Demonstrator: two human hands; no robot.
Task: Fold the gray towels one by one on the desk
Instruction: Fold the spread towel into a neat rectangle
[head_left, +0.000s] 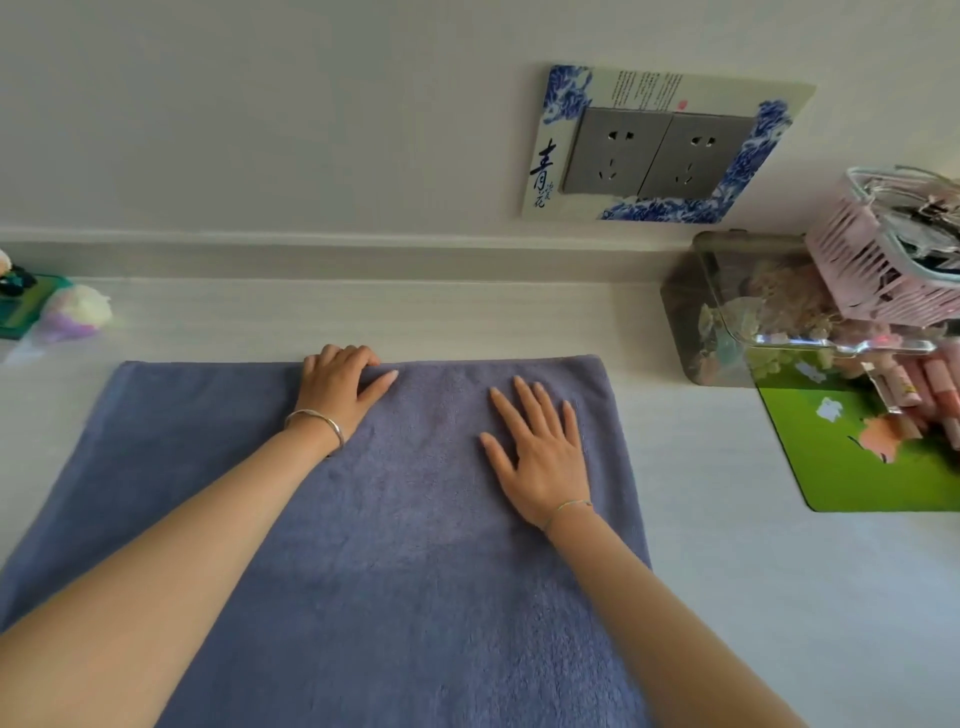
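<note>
Head view: nearest me, both bare forearms reach out over the towel (389, 571), a blue-gray one lying flat on the pale desk (753, 597), with its near end running out of the bottom of the picture and its far edge lying a little short of the wall. The right hand (540, 457) rests palm down on the right half of the towel, with its fingers straight and spread apart and a thin bracelet (569, 506) at the wrist. A bit farther out, the left hand (340, 387), with a silver bangle (317, 423) at the wrist, sits at the middle of the far edge. Its four fingers are curled together over that edge and its thumb is stretched out flat on the cloth, pointing toward the right hand. The two hands are apart, not touching. To the right, clear of the towel, a green mat (857, 457) lies on the desk. Beyond it a clear box (727, 322) of pale and pink bits stands near the wall, and a pink basket (872, 260) sits tilted on top of it. At the far left edge of the desk there's a green thing (26, 306) with a soft purple and white ball (78, 312) beside it; what they are I can't tell. Up on the wall (260, 130) a double socket (660, 150) sits in a blue and white printed frame.
</note>
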